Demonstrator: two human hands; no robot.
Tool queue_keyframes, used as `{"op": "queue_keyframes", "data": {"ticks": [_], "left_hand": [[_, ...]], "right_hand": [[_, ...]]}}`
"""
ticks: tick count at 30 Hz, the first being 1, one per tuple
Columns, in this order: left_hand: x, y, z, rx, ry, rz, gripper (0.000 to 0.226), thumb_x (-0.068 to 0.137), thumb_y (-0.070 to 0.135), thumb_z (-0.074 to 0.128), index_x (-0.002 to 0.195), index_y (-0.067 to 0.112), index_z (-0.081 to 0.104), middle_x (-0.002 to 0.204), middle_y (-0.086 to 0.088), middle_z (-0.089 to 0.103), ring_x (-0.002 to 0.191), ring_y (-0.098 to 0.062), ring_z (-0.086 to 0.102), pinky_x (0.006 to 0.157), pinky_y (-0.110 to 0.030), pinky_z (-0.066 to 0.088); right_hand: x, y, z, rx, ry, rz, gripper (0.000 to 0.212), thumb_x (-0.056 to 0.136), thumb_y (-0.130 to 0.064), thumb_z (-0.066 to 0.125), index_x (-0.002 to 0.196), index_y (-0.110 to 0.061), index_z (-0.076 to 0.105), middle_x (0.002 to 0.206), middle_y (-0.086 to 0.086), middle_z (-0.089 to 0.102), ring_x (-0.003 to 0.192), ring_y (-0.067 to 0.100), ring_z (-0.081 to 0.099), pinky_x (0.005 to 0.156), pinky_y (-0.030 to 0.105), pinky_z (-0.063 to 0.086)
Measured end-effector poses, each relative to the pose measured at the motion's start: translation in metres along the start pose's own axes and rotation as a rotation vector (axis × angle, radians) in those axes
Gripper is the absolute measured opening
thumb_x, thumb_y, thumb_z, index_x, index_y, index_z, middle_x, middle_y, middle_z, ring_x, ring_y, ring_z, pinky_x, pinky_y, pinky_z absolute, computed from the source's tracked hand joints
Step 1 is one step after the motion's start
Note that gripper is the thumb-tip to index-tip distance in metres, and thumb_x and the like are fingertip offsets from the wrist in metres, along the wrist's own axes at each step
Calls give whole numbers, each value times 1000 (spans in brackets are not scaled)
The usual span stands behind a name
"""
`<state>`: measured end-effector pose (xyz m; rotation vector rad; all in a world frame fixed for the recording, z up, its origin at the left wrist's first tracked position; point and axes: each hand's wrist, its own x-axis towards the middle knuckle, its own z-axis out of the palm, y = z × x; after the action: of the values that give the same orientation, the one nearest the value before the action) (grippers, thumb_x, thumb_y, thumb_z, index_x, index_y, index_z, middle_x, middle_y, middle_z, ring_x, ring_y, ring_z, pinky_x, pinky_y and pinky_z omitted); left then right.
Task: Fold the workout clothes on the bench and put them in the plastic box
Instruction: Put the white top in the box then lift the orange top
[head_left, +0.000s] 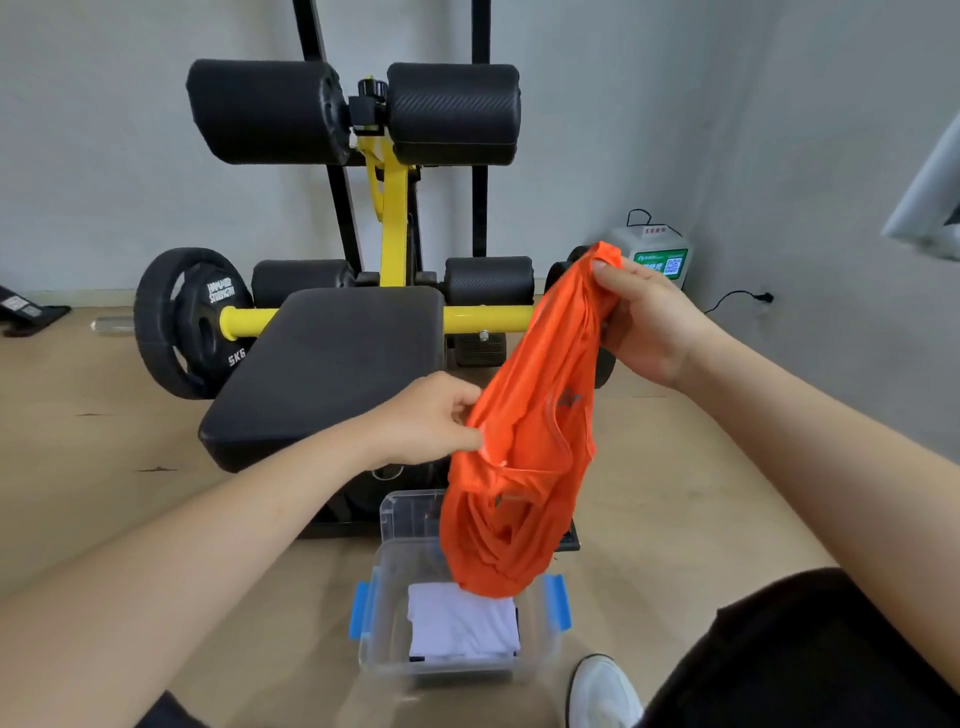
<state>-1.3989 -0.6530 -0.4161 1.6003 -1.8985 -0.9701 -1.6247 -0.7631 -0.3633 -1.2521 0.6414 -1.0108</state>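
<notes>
An orange workout top (524, 447) hangs crumpled in the air between both hands, right of the bench. My right hand (644, 322) pinches its upper edge, high and to the right. My left hand (431, 421) grips its left edge, lower down, over the front corner of the black padded bench (332, 358). The garment's bottom dangles over the clear plastic box (384, 613) with blue latches on the floor. Inside the box lies a folded white garment (462, 623). The bench pad is bare.
The bench has a yellow frame (392, 223) and black roller pads. A 5 kg weight plate (192, 322) sits left of it. A white device (657, 254) with a cable stands by the wall at right. My white shoe (602, 691) is right of the box.
</notes>
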Motion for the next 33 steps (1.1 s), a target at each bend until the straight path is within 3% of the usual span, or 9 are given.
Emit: {"op": "queue_keyframes", "data": {"ticks": [4, 7, 9, 14, 18, 22, 26, 30, 33], "left_hand": [[-10, 1, -8, -169, 122, -79, 10, 87, 16, 58, 86, 12, 67, 80, -2, 65, 76, -22, 61, 82, -43, 49], [-20, 9, -10, -258, 202, -73, 19, 100, 19, 51, 113, 28, 61, 96, -5, 69, 83, -25, 68, 83, -40, 55], [-27, 10, -10, -204, 201, 5, 33, 102, 22, 53, 131, 38, 50, 104, -6, 70, 88, -25, 71, 81, -38, 58], [-29, 3, -9, 110, 135, 64, 59, 83, 23, 79, 131, 41, 49, 115, 14, 65, 100, -8, 68, 83, -38, 59], [-35, 6, -18, 280, 194, 72, 60, 76, 13, 75, 125, 40, 54, 100, 13, 67, 85, -9, 67, 73, -38, 58], [-43, 2, -41, 297, 268, 41, 35, 77, 19, 64, 106, 37, 70, 91, 10, 73, 87, -10, 69, 82, -45, 58], [-50, -10, -62, 359, 330, -35, 24, 87, 11, 59, 85, 28, 76, 78, 1, 74, 77, -14, 69, 79, -46, 56], [-53, -11, -69, -149, 520, -120, 22, 96, 10, 57, 86, 13, 76, 81, -18, 70, 78, -24, 66, 86, -39, 57], [-56, -9, -76, -473, 563, -142, 19, 100, 21, 58, 93, 8, 70, 88, -17, 65, 84, -23, 65, 89, -45, 58]], "right_hand": [[5, 2, -6, 4, 136, 5, 16, 100, -17, 53, 97, -14, 68, 91, 7, 66, 79, 18, 63, 75, 32, 51], [8, 7, -7, -22, 239, 47, 16, 99, -15, 56, 88, -16, 68, 80, 5, 62, 70, 18, 58, 70, 32, 46], [9, 10, -7, -69, 287, 87, 13, 98, -17, 58, 89, -17, 68, 78, 5, 60, 70, 19, 56, 71, 33, 45], [6, 12, -10, -163, 308, 104, 9, 96, -16, 61, 98, -14, 70, 88, 6, 69, 77, 18, 65, 69, 32, 54], [7, 11, -16, -192, 345, 81, 10, 96, -17, 62, 98, -14, 70, 85, 4, 69, 73, 15, 64, 60, 26, 52], [9, 12, -22, -194, 367, 74, 12, 98, -19, 60, 93, -15, 70, 78, 0, 65, 68, 12, 59, 62, 26, 48], [9, 15, -20, -232, 335, 73, 14, 99, -21, 58, 95, -14, 69, 79, 1, 64, 72, 15, 60, 64, 28, 50], [13, 20, -15, -223, 298, 76, 19, 99, -22, 57, 101, -7, 69, 87, 11, 59, 79, 23, 56, 73, 35, 49], [15, 23, -7, -252, 273, 84, 18, 99, -23, 58, 92, -11, 69, 84, 11, 59, 78, 23, 56, 71, 35, 51]]}}
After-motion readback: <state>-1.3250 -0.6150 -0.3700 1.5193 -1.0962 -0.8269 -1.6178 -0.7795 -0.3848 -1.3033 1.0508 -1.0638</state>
